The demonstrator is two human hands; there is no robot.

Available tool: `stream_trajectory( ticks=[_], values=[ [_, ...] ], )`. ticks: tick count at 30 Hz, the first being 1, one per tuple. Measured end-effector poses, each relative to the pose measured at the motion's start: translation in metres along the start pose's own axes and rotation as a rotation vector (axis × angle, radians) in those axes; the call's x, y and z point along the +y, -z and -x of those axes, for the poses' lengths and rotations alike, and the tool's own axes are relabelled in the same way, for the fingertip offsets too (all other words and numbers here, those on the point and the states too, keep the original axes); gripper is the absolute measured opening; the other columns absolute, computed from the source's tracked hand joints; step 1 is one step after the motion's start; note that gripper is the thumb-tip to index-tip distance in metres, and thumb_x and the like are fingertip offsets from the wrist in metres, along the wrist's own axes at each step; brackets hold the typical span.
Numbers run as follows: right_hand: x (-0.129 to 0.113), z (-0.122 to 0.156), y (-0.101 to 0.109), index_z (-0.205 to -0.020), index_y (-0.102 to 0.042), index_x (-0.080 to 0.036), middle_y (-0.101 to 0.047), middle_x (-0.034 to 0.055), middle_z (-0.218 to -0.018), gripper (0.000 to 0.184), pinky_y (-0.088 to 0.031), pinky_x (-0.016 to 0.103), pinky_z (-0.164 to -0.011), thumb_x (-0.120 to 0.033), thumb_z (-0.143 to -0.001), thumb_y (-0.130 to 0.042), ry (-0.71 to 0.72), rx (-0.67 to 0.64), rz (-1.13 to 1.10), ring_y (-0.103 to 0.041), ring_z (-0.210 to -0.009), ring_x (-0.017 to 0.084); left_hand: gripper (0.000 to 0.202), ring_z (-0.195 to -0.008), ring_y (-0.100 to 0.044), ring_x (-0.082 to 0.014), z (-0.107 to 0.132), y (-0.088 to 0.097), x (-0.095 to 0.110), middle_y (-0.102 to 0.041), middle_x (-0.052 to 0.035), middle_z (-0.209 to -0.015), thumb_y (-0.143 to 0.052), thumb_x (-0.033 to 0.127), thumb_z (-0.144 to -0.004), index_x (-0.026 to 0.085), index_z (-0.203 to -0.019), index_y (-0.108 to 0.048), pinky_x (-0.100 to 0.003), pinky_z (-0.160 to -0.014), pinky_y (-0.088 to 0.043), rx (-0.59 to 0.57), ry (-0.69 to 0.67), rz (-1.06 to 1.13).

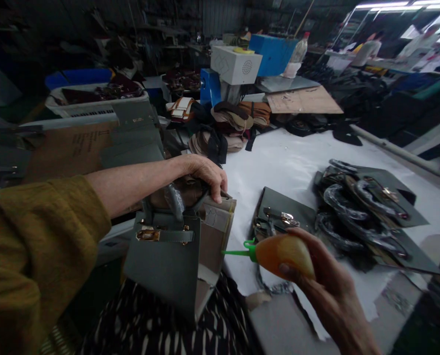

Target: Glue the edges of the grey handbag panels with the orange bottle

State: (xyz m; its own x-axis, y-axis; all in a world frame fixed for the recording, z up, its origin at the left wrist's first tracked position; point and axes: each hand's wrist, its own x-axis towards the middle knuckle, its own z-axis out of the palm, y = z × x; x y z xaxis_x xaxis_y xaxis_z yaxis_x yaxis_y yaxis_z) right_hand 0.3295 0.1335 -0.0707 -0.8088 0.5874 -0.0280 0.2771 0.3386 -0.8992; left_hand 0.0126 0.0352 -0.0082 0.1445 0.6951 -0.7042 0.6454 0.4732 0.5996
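A dark green handbag [163, 264] with gold hardware rests tilted on my lap, its beige side panel [213, 241] facing right. My left hand [207, 173] grips the top edge of that panel, fingers bent over the rim. In my right hand [325, 276] is a squeeze bottle [284, 254] of amber liquid, probably glue, held sideways. Its green nozzle [238, 252] points left, with the tip at the panel's right edge; whether it touches I cannot tell. A plastic-wrapped handle [174, 201] stands up from the bag.
Several green bag pieces with plastic-wrapped handles [348, 202] lie stacked on the white table [279, 158] at right. Folded brown straps [231, 121] sit at the back, near a white-and-blue machine [237, 64]. Left of me stand a cardboard box [72, 148] and a white basket [94, 109].
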Motion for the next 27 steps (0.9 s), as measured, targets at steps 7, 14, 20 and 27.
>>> stream_trajectory(
  ticks=[7,14,20,27],
  values=[
    [0.013,0.006,-0.004,-0.123,-0.055,-0.031,-0.065,0.0021,-0.111,0.051,-0.052,0.023,-0.073,-0.050,-0.078,-0.068,-0.012,-0.055,0.026,-0.063,-0.095,0.021,0.027,-0.079,-0.060,-0.0231,0.006,-0.002,0.008,-0.068,-0.0025,-0.079,-0.068,0.032,-0.060,0.017,-0.083,-0.071,-0.032,-0.075,-0.050,0.003,0.039,0.045],
    [0.018,0.009,-0.006,-0.121,-0.057,-0.029,-0.065,0.0026,-0.108,0.054,-0.052,0.024,-0.073,-0.053,-0.074,-0.070,-0.047,-0.066,0.032,-0.064,-0.090,0.021,0.025,-0.081,-0.060,-0.0228,0.009,-0.002,0.011,-0.067,-0.0025,-0.077,-0.068,0.030,-0.063,0.017,-0.084,-0.071,-0.032,-0.076,-0.049,0.048,0.063,0.027],
    [0.018,0.011,-0.008,-0.119,-0.059,-0.027,-0.065,0.0029,-0.107,0.055,-0.052,0.023,-0.073,-0.055,-0.072,-0.070,-0.114,-0.064,-0.011,-0.063,-0.093,0.021,0.031,-0.078,-0.061,-0.0219,0.008,-0.001,0.009,-0.068,-0.0019,-0.078,-0.068,0.031,-0.061,0.016,-0.088,-0.069,-0.029,-0.070,-0.049,0.064,0.070,0.031],
    [0.029,-0.003,-0.014,-0.118,-0.057,-0.022,-0.065,0.0050,-0.099,0.065,-0.053,0.025,-0.070,-0.056,-0.065,-0.075,-0.262,-0.041,-0.169,-0.062,-0.089,0.023,0.033,-0.075,-0.061,-0.0211,0.015,0.007,0.011,-0.069,-0.0030,-0.082,-0.067,0.034,-0.064,0.014,-0.091,-0.069,-0.028,-0.068,-0.048,0.102,0.002,-0.024]
  ],
)
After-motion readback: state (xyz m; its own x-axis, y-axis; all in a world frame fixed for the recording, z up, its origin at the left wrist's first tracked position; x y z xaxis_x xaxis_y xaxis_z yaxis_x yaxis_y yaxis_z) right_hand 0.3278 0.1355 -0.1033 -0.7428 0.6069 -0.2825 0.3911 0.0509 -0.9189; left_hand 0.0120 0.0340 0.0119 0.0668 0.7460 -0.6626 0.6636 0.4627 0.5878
